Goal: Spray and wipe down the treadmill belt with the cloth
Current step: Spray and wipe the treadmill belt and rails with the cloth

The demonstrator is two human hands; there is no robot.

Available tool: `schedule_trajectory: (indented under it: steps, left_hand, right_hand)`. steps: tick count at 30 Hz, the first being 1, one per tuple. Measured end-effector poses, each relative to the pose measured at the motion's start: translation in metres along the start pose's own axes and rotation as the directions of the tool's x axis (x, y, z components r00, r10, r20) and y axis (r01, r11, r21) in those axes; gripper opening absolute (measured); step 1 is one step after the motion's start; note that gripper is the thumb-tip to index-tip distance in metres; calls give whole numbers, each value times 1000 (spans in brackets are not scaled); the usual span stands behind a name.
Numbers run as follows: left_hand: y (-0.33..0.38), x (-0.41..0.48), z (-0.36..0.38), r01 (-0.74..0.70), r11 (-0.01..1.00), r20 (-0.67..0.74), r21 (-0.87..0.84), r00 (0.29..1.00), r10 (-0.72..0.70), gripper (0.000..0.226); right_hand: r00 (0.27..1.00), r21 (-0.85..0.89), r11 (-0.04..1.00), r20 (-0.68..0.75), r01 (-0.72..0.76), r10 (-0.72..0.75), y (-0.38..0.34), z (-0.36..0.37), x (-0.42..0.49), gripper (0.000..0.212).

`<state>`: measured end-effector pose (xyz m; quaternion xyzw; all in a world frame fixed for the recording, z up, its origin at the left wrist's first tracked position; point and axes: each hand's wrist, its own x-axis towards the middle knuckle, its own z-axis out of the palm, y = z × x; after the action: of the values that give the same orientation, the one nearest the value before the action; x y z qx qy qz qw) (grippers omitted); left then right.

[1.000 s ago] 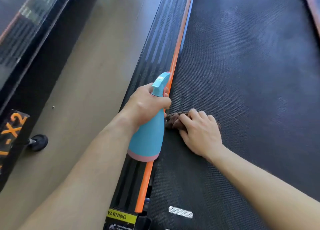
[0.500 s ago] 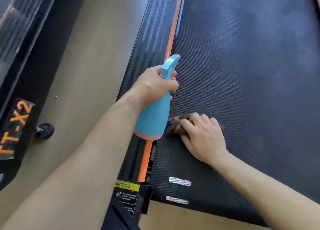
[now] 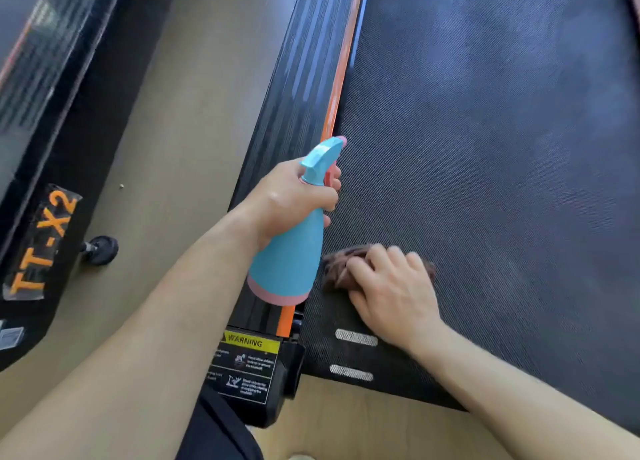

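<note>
The dark textured treadmill belt (image 3: 485, 147) fills the right of the view. My left hand (image 3: 291, 203) grips the neck of a blue spray bottle (image 3: 291, 262) with a pink base, held over the belt's left edge, nozzle pointing up the belt. My right hand (image 3: 391, 289) lies flat on a crumpled brown cloth (image 3: 341, 267), pressing it onto the belt near its rear left corner. Most of the cloth is hidden under the fingers.
An orange stripe (image 3: 341, 78) and a black ribbed side rail (image 3: 304, 78) run along the belt's left. A yellow warning label (image 3: 251, 343) sits on the rear end cap. A second treadmill marked TT-X2 (image 3: 41, 248) stands left across a tan floor (image 3: 180, 113).
The view has pulled back toward the belt's rear end, showing the end cap and floor. The bottle has lifted and moved up the belt; the right hand stays on the cloth.
</note>
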<state>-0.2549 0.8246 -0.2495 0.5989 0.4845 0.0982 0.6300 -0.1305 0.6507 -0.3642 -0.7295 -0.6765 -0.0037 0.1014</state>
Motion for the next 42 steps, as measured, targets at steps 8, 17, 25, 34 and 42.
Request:
schedule_trajectory:
  steps: [8,17,25,34,42]
  left_hand:
    - [2,-5,-1,-15,1000,-48,-7,999,15,33]
    - [7,-14,-6,2,1000,-53,8,999,-1,35]
    - [11,-6,-7,12,999,-65,38,998,-9,35]
    - [15,1,-11,-17,1000,-21,-19,1000,17,33]
    - [13,8,-9,-14,1000,-29,12,999,14,30]
  right_hand:
    - [987,-52,991,-106,-127,121,41,14,102,31]
    - [999,31,998,-21,45,-44,-11,6,8,26]
    - [990,-33,992,-78,-119,116,26,17,116,31]
    - [987,94,983,25,158,-161,-27,7,-7,26]
    - [979,-68,977,-54,-202,198,3,20,100,34]
